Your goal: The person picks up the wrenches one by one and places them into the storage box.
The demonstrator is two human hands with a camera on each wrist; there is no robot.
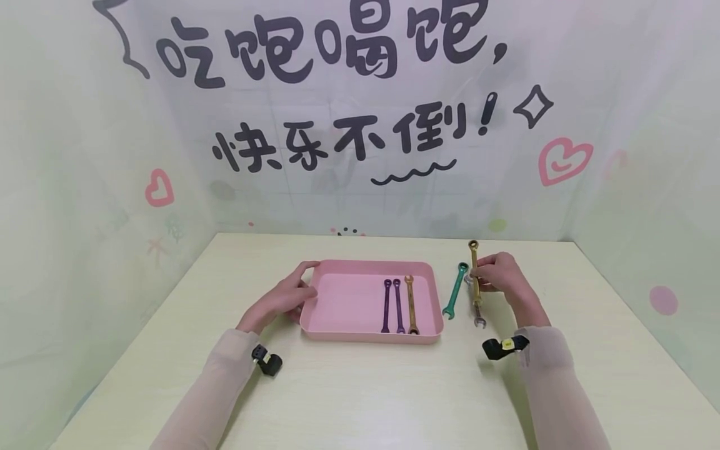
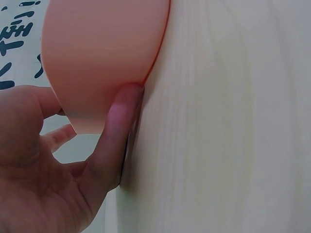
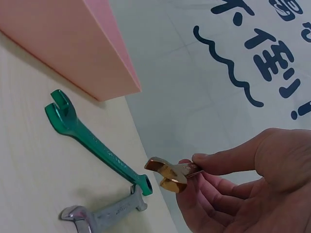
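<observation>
Head view had your two hands well apart, each clamped on something. Your right hand (image 1: 499,274) pinched a gold wrench (image 1: 475,290) between thumb and fingers, to the right of the pink tray (image 1: 345,306); its ring end pointed toward the back of the table (image 1: 365,394). In the right wrist view, the wrench's forked end stuck out from your fingertips, raised off the surface. Below it lay a silver wrench (image 3: 116,213), partly hidden from your head by the one you held. A green wrench (image 1: 455,291) rested between the silver one and the tray, slanted, its forked end nearer you.

Your left hand (image 1: 283,296) gripped the tray's left end; the left wrist view showed your thumb against its outer wall, with fingers round the other side. Inside, toward the right end, lay two purple wrenches (image 1: 387,306) and a second gold one (image 1: 411,306), side by side. Behind the table hung a pale backdrop (image 1: 315,209) with dark lettering.
</observation>
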